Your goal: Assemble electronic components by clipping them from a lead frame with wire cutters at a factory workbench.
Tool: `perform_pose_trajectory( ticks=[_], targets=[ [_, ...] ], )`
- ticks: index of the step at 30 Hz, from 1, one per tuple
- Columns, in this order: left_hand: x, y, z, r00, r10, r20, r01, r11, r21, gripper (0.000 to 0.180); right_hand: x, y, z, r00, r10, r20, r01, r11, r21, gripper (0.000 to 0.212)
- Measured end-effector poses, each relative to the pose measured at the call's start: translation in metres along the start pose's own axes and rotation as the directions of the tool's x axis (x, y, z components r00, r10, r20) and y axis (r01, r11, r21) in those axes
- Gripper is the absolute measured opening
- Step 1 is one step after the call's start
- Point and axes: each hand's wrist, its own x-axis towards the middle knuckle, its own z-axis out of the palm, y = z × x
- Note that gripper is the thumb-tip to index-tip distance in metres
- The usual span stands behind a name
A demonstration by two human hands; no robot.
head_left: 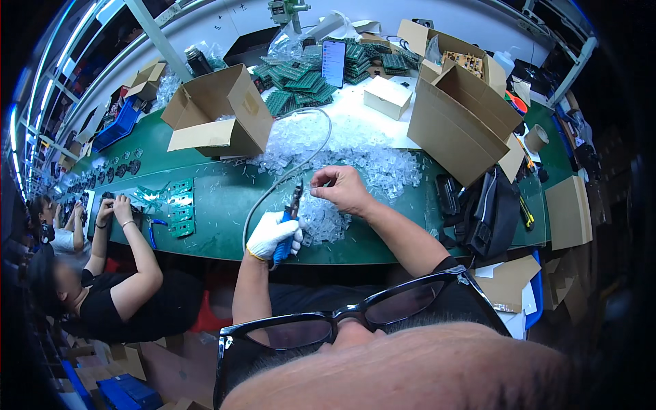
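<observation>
My left hand [268,237], in a white glove, is closed round the handle of blue-handled nippers [281,249]. Their dark jaws [297,195] point up, away from me. A grey cable [249,217] loops from the bench down behind the glove. Just right of the jaws, my bare right hand [342,189] has thumb and fingers pinched together, and a small clear piece [313,185] appears to be at the tips, too small to make out surely. Under and beyond both hands spreads a heap of small clear plastic pieces [328,137] on the green bench top [225,191].
Open cardboard boxes stand at left [249,113] and right [454,133] of the heap. Behind lie stacked green circuit boards [297,78], a phone [333,63] and a white box [387,97]. A black bag [490,215] lies at right. A co-worker [113,294] sits at left.
</observation>
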Motion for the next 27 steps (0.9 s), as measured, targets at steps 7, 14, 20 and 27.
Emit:
perform_pose_trajectory(
  ticks=[7,14,20,27],
  targets=[
    [0.002,-0.014,-0.015,0.987,0.118,0.111,-0.100,0.982,-0.160,0.061,-0.004,0.004,0.005,0.935,-0.191,0.298,0.307,0.858,-0.412,0.030],
    [0.005,-0.017,-0.019,0.985,0.126,0.115,-0.110,0.985,-0.135,0.071,0.013,0.001,-0.042,0.999,-0.036,-0.003,0.026,0.767,-0.641,0.022],
    [0.004,-0.011,-0.011,0.985,0.128,0.114,-0.112,0.985,-0.134,0.069,0.019,0.013,-0.055,0.994,0.045,-0.103,-0.111,0.510,-0.853,0.020],
    [0.000,-0.011,-0.012,0.986,0.121,0.115,-0.103,0.983,-0.150,0.062,0.022,0.011,-0.047,0.987,-0.152,-0.050,0.089,0.785,-0.614,0.018]
  ],
)
